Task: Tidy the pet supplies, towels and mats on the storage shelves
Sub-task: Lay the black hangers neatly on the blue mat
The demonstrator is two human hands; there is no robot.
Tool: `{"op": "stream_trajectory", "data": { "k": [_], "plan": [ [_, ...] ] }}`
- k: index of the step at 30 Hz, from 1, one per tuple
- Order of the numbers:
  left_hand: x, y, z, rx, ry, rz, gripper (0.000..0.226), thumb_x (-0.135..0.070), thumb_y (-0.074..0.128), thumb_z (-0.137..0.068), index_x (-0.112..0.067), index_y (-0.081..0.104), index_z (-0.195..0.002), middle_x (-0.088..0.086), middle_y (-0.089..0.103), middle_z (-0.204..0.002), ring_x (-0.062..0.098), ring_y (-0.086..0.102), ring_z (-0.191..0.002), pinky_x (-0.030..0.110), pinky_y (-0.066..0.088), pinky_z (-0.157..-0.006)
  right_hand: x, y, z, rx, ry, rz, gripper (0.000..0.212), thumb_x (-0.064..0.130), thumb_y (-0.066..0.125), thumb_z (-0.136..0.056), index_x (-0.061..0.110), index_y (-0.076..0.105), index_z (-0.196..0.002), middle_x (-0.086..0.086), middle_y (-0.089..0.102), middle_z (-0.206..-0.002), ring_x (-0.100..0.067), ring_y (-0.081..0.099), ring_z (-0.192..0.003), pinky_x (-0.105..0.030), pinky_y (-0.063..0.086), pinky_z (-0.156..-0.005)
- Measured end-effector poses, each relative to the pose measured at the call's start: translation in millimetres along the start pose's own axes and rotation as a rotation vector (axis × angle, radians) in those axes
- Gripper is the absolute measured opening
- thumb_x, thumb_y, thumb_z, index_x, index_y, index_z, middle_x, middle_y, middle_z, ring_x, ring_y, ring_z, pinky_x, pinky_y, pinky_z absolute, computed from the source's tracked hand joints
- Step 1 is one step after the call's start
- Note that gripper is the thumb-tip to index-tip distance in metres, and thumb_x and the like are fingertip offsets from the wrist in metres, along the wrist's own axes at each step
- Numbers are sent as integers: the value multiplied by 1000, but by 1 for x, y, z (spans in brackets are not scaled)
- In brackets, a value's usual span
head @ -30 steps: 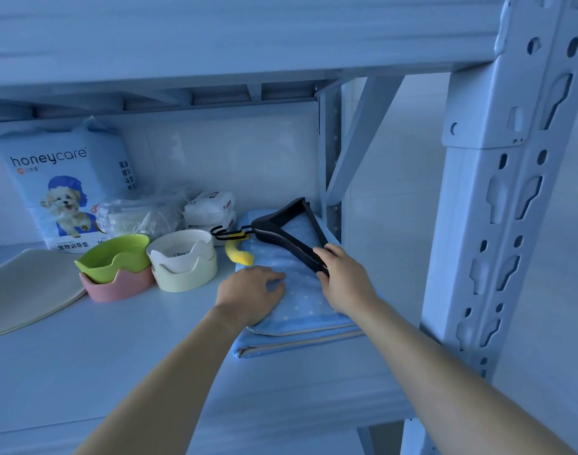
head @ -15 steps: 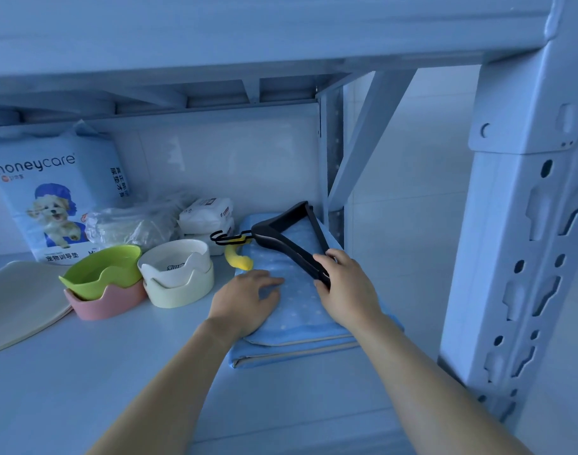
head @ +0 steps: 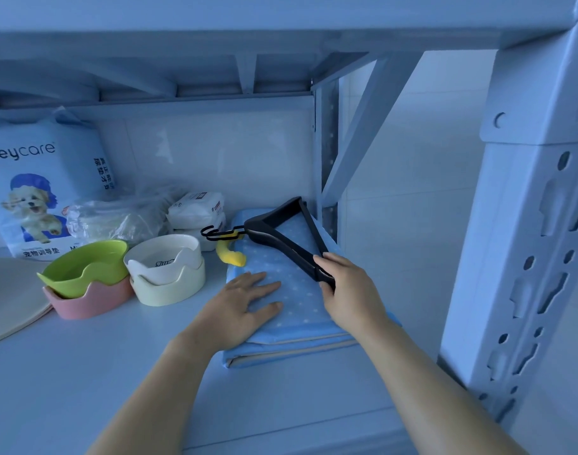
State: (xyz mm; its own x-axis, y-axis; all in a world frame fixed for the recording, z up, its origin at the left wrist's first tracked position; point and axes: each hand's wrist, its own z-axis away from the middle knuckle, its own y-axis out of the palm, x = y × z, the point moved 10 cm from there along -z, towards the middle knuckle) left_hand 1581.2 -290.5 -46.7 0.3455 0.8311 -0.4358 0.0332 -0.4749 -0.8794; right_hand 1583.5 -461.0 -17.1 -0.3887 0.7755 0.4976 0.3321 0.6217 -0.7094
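Note:
A folded blue dotted mat (head: 294, 300) lies at the right end of the shelf (head: 84, 372). My left hand (head: 238, 310) rests flat on its near left part, fingers spread. On top of the mat lies a stack of black hangers (head: 281, 238), hooks pointing left. My right hand (head: 350, 290) grips the near end of the hangers. A small yellow item (head: 230, 256) sits at the mat's far left corner under the hooks.
Left of the mat stand a white bowl in a cream bowl (head: 166, 270) and a green bowl in a pink one (head: 84, 280). Behind them are wipe packs (head: 197, 211), a clear bag (head: 117, 218), a pet-pad pack (head: 41, 188). A beige mat (head: 8, 300) lies far left. The shelf post (head: 524, 257) stands close right.
The view has shifted slightly right and down. Both hands stay in place on the mat and the hangers.

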Motion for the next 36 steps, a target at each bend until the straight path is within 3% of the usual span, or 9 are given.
{"op": "stream_trajectory", "data": {
  "k": [5,14,20,23,28,33,36],
  "plan": [
    [1,0,0,-22,-40,-46,42,-57,40,-89,-51,41,-131,-23,24,-149,-1,11,-140,27,14,-116,-6,2,-2,20,32,-36,50,3,51,-90,22,46,-137,5,38,-147,-9,40,-131,-8,24,-96],
    [-1,-6,1,-60,-62,-62,37,-58,37,-90,-54,45,-126,-26,30,-145,-3,17,-137,25,19,-113,-5,-2,-1,31,53,-15,51,3,51,-89,23,47,-136,6,41,-145,-10,42,-130,-14,31,-100],
    [-2,-7,2,-68,-55,-47,36,-56,38,-91,-54,46,-125,-26,31,-145,-3,18,-137,25,20,-112,-3,-4,7,34,38,-50,52,0,52,-87,23,50,-133,8,43,-144,-7,45,-128,-2,28,-92],
    [-1,-6,3,-71,-48,-30,34,-54,39,-91,-53,47,-124,-26,32,-144,-3,19,-137,25,20,-113,-4,-3,7,45,41,-77,51,-2,52,-87,22,51,-133,8,43,-143,-6,45,-126,13,21,-76],
    [3,-7,0,-84,-50,-3,30,-52,41,-91,-56,48,-121,-27,34,-142,-3,21,-136,25,21,-112,-4,-3,5,48,32,-80,51,0,53,-88,23,50,-133,9,42,-143,-7,43,-129,-2,25,-89],
    [8,-6,-5,-99,-57,-9,29,-50,41,-91,-57,49,-118,-28,35,-141,-3,22,-136,23,22,-110,-6,0,2,43,36,-114,51,-3,51,-89,21,50,-134,5,42,-144,-8,45,-127,13,22,-73],
    [10,-5,-6,-105,-57,-1,28,-48,42,-91,-58,49,-117,-29,36,-141,-4,22,-135,23,22,-109,-4,-1,3,21,13,-123,50,-2,51,-88,20,50,-133,4,43,-143,-8,43,-129,9,25,-84]
  ]
}}
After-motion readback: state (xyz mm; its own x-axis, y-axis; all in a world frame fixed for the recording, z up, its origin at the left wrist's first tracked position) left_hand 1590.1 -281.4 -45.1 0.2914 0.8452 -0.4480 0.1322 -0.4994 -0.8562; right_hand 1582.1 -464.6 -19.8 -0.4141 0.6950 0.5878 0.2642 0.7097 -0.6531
